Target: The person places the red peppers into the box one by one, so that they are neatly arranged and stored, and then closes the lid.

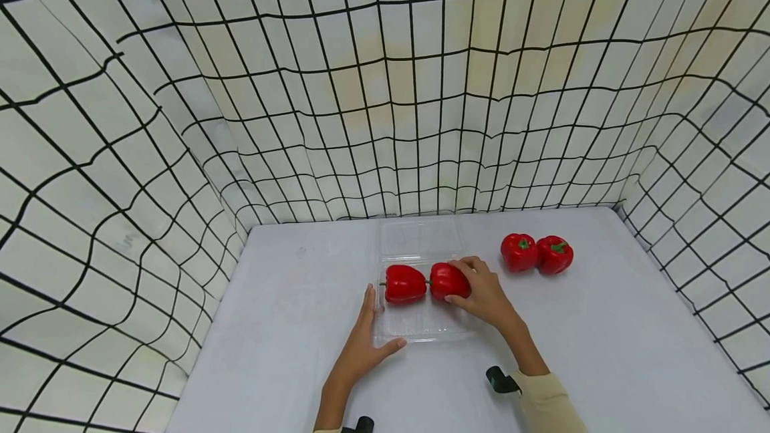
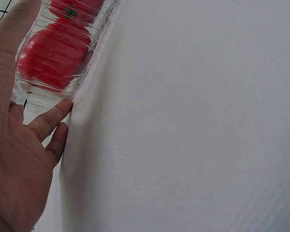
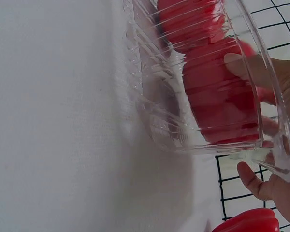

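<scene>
Partly covered, a red pepper point(image 1: 447, 280) in the curled right grip point(image 1: 486, 294), spread left grip point(image 1: 363, 347) beside clear container point(image 1: 421, 323).

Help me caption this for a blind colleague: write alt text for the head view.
A right hand grips a red bell pepper beside another in an open clear container; the left hand, fingers extended, is by the container's left edge. Two more peppers sit farther right on the white table.

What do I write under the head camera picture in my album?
Right hand grips a red pepper beside another pepper in a clear container; left hand at the container's left side.
</scene>
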`<state>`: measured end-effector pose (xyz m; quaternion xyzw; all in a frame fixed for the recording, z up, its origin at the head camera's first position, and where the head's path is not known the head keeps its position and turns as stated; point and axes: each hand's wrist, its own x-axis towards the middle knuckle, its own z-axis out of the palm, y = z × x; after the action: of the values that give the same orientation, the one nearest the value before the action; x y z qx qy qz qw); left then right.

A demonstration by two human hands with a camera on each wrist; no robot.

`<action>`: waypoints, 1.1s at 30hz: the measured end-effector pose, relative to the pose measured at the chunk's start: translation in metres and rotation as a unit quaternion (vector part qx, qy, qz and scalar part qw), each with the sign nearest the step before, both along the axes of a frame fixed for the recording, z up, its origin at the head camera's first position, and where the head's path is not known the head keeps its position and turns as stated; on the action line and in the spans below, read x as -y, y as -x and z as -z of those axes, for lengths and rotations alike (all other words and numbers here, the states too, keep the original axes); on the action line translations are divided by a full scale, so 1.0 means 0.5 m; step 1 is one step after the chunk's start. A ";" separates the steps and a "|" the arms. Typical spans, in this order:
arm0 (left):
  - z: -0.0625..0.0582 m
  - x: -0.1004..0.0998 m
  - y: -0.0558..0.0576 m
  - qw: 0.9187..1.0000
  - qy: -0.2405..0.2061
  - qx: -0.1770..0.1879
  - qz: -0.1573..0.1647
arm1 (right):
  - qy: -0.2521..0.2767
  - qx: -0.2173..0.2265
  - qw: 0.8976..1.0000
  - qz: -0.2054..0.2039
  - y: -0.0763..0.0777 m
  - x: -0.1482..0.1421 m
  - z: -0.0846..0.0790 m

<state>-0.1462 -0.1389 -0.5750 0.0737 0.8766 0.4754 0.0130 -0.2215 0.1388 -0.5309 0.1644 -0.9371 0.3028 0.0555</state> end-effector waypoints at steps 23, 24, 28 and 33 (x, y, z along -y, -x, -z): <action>-0.005 0.001 0.000 1.000 0.001 0.002 0.000 | -0.019 0.007 1.000 0.000 -0.004 0.010 0.003; -0.005 0.001 0.000 1.000 0.001 0.005 -0.001 | -0.021 0.007 1.000 -0.001 -0.005 0.010 0.003; -0.003 0.000 -0.002 1.000 0.006 0.009 -0.002 | -0.024 0.010 1.000 -0.001 -0.008 0.010 0.004; -0.005 -0.001 -0.003 1.000 0.002 0.008 -0.005 | -0.025 0.010 1.000 0.002 -0.008 0.011 0.005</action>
<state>-0.1445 -0.1384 -0.5723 0.0652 0.8779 0.4741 0.0179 -0.2174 0.1335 -0.5332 0.1607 -0.9453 0.2806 0.0424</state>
